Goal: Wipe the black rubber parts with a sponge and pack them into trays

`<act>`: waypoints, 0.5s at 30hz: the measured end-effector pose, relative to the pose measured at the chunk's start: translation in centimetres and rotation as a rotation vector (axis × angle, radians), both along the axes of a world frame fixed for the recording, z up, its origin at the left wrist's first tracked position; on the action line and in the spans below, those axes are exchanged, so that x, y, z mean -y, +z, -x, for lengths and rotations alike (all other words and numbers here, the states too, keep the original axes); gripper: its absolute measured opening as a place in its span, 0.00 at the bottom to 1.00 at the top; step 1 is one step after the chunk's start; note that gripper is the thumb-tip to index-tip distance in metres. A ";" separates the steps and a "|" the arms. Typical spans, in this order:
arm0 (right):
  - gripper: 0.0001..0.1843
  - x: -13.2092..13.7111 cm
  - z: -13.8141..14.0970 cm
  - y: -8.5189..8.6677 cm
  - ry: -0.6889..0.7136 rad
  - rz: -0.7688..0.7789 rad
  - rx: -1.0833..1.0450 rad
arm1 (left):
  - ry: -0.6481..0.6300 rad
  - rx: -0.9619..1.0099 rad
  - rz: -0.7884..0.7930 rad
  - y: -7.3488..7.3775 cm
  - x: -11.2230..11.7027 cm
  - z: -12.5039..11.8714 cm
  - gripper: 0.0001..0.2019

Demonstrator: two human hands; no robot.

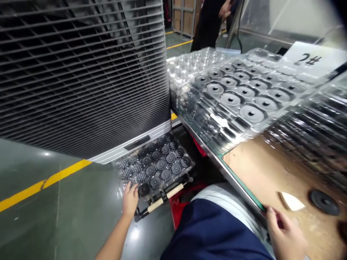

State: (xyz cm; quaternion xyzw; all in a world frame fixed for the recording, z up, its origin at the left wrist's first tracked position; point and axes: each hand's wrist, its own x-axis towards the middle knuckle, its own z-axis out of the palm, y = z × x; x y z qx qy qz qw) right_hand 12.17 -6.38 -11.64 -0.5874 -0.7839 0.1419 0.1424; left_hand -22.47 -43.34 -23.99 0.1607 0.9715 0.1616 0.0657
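Note:
Low on my left, a clear plastic tray [169,167] holds several black round discs with centre holes; some of its pockets on the left show only a patterned surface. My left hand [130,199] is at its near left corner, fingers apart, reaching over the tray's edge next to a black disc [144,189]. Whether the fingertips press on the plastic is hard to make out. On the right, my right hand [287,231] is curled at the metal-edged table [235,178], its thumb and fingers closed on the rim.
On the table lie a clear tray of grey discs [252,112], stacked clear trays [314,119], a loose black disc [324,202] and a cream wedge-shaped piece [292,201]. A tall grey slatted stack [130,83] stands left. A cream-handled bar [166,198] borders the low tray. Another person [206,25] stands behind.

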 end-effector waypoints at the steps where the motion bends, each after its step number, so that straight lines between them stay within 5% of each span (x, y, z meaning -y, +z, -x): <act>1: 0.33 0.0 0.2 0.1 0.024 -0.008 -0.015 | -0.025 -0.013 -0.032 0.6 -0.6 0.1 0.15; 4: 0.32 -0.2 0.9 0.8 0.131 -0.021 -0.054 | -0.181 -0.031 -0.171 2.8 -5.1 0.2 0.10; 8: 0.21 -1.8 1.7 4.1 0.344 0.001 -0.031 | -0.549 -0.026 -0.442 6.4 -17.3 -2.3 0.16; 12: 0.09 -4.0 0.1 10.9 0.556 0.034 0.044 | -1.121 0.098 -0.691 11.1 -30.0 -7.9 0.15; 15: 0.10 -5.9 -3.0 17.0 0.565 -0.010 0.132 | -1.459 0.208 -0.795 14.2 -37.0 -11.6 0.12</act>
